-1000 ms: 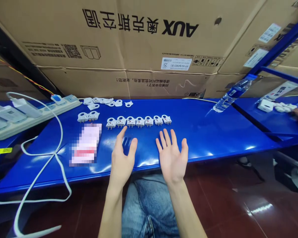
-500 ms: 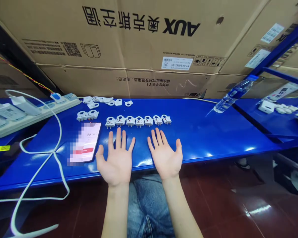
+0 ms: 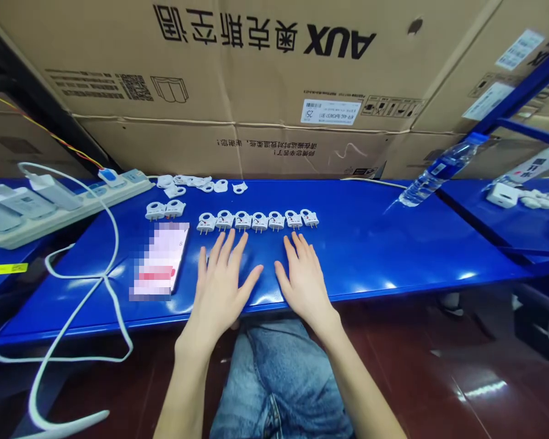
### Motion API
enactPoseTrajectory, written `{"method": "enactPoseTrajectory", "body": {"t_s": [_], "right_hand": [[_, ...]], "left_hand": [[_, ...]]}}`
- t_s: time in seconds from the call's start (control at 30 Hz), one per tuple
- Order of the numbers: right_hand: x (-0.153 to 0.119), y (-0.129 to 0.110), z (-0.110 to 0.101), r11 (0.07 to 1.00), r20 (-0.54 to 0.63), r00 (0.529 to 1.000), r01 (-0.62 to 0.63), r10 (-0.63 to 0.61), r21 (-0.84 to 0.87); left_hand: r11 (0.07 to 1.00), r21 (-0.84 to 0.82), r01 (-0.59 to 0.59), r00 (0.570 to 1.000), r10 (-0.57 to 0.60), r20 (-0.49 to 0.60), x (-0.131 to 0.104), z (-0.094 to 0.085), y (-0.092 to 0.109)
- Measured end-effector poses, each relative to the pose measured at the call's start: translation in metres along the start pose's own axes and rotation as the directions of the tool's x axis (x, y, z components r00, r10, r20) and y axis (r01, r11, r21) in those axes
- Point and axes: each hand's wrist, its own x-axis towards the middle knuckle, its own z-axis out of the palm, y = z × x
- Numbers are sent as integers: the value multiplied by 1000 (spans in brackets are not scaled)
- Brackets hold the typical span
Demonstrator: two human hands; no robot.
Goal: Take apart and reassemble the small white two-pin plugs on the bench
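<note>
Palm down, my left hand (image 3: 220, 286) is over the front of the blue table (image 3: 393, 244), fingers spread and holding nothing. My right hand (image 3: 303, 277) is beside it, also palm down with its thumb apart and nothing in it. Just beyond my fingertips runs a row of several white two-pin plugs (image 3: 260, 222), each with a ring-shaped top and small printed marks. Two similar plugs (image 3: 165, 210) sit together to the left. Behind them lies a loose group of white ring-shaped pieces (image 3: 196, 183). A phone (image 3: 162, 259) with a lit, partly blurred screen lies left of my left hand.
A white power strip (image 3: 73, 210) with chargers stands at the left, its white cable (image 3: 114, 305) looping over the table edge. A tilted water bottle (image 3: 443, 171) is at the right rear. Large cardboard boxes (image 3: 256, 91) form the back. More white parts (image 3: 526, 196) lie far right.
Both hands have turned over from palms up to palms down. The camera view has shifted slightly. The row of plugs keeps its arrangement.
</note>
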Motion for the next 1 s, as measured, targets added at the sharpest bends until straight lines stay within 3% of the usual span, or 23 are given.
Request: {"method": "enactPoseTrajectory", "body": {"t_s": [0.1, 0.23, 0.7, 0.8, 1.0], "right_hand": [[0, -4, 3, 977, 88, 995, 56, -38, -206], [1, -7, 1, 950, 143, 987, 113, -73, -292], [1, -3, 0, 966, 120, 990, 105, -78, -236], [0, 0, -1, 980, 88, 993, 95, -81, -172], [3, 24, -12, 999, -126, 992, 23, -27, -33]], "left_hand": [[984, 171, -52, 997, 40, 72, -6, 11, -5], [962, 255, -98, 993, 79, 83, -10, 16, -7], [970, 235, -68, 995, 50, 80, -8, 12, -5], [971, 230, -65, 996, 48, 80, -9, 11, -5], [976, 209, -55, 996, 38, 80, -9, 9, -3]]}}
